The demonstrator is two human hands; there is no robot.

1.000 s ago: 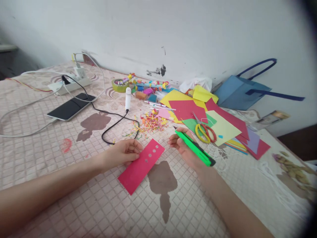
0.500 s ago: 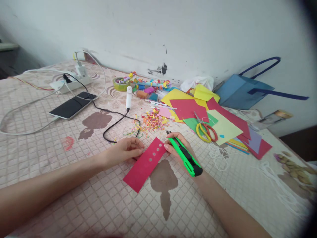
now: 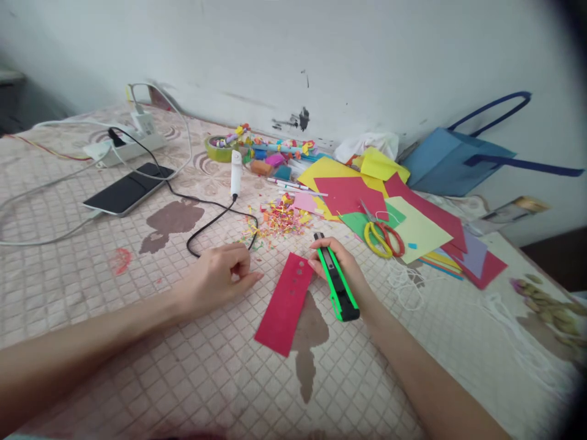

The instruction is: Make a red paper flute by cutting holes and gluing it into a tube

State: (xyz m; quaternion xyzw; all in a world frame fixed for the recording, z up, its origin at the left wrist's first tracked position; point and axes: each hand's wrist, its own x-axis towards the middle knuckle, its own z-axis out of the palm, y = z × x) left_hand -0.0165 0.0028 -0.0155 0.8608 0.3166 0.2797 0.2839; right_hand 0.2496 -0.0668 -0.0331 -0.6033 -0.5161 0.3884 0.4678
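Your left hand (image 3: 217, 278), empty, thumb parted, now off holed red paper strip (image 3: 282, 318); right hand (image 3: 354, 275) alone grips strip, green utility knife (image 3: 337, 280).

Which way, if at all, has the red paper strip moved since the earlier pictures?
Yes: the red paper strip has moved right, covering more of the brown patch.
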